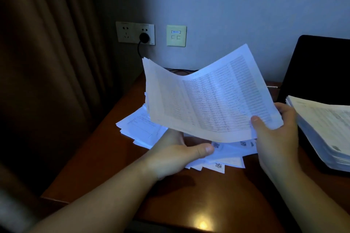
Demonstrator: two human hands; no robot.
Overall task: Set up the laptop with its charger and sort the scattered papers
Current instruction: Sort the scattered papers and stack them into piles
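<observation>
My right hand pinches the lower right corner of a sagging sheaf of printed sheets, thumb on top, lifted above the desk. Under that sheaf my left hand reaches palm up, its thumb resting against loose papers; its fingers are hidden by the sheets. Scattered papers lie in a messy heap on the desk beneath. A thick neat stack of papers sits at the right. The dark open laptop stands behind that stack. A black charger plug sits in the wall socket, its cable running down behind the papers.
The brown wooden desk stands against a pale wall in a corner. A brown curtain hangs at the left. A second wall plate is beside the socket. The desk's front edge runs along the bottom.
</observation>
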